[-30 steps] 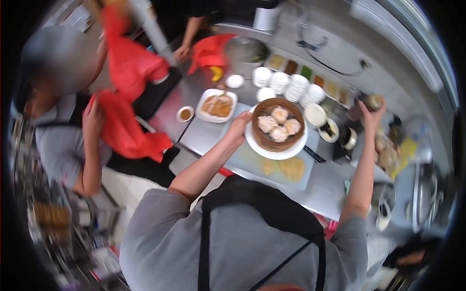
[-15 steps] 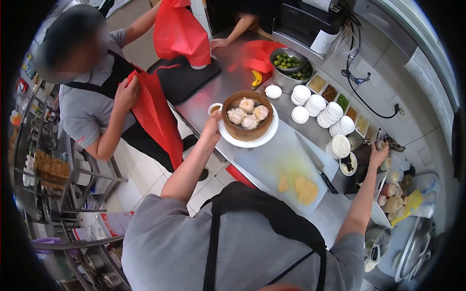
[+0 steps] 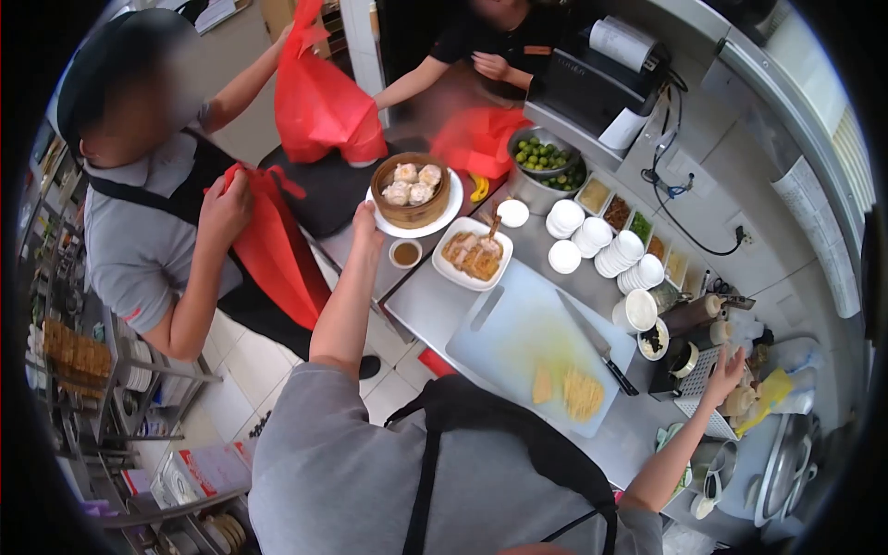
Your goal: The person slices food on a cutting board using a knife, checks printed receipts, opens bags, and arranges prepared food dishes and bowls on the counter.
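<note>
On my left side, a co-worker [image 3: 139, 199] in a grey shirt and black apron grips one red bag [image 3: 276, 242] and has the other arm raised beside a second red bag [image 3: 328, 118], which stands over a black tray [image 3: 319, 208].

To the right of this tray I see my left hand [image 3: 364, 223]. Its fingers are closed at the near left rim of a white plate [image 3: 453, 205]. On the plate sits a round wooden steamer [image 3: 407, 215] with four dumplings [image 3: 419, 193] inside, held level at the far left part of the tabletop [image 3: 634, 427]. A small cup [image 3: 405, 253] of brown sauce is just near it.

Further right, a white dish [image 3: 447, 275] carries sliced brown meat [image 3: 473, 256]. At the far side, another person [image 3: 513, 51] in black is near a crumpled red bag [image 3: 476, 139]. Next come a metal bowl [image 3: 555, 192] with green fruits [image 3: 536, 154], and stacked white lids [image 3: 618, 252].

In the middle lies a cutting board [image 3: 509, 319]; on it are a knife [image 3: 592, 335] and a pile of pale yellow shreds [image 3: 583, 397].

At the right, my right hand [image 3: 725, 377] has its fingers spread wide and free, over or beside a white basket [image 3: 705, 368] with bottles; I cannot tell if they touch. A yellow bag [image 3: 768, 393] is just right of it.
</note>
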`<state>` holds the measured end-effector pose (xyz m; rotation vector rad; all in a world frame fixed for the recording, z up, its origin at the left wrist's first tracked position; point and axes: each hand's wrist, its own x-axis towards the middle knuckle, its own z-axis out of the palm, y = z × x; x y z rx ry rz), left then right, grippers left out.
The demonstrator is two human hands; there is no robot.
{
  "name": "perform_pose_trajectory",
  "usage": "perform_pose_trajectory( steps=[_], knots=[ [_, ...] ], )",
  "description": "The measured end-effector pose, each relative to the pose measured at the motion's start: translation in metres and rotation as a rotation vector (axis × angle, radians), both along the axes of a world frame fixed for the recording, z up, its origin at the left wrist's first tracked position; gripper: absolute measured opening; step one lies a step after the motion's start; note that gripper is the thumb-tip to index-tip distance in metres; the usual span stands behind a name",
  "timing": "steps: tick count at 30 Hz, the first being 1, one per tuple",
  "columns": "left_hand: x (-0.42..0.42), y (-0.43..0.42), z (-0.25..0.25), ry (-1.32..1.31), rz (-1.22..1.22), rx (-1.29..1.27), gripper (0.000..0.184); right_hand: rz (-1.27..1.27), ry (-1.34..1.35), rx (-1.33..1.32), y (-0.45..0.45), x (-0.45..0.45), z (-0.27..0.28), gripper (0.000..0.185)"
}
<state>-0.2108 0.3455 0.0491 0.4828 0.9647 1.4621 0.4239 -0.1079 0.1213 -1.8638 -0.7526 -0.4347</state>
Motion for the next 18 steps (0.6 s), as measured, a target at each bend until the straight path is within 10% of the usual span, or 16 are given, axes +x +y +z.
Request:
perform_pose_trajectory(
  steps=[18],
  knots=[
    [0.019, 0.108, -0.114, 0.197, 0.098, -0.219, 0.03, -0.125, 0.188, -0.07, -0.141, -0.122, 0.032, 0.028]
  ],
)
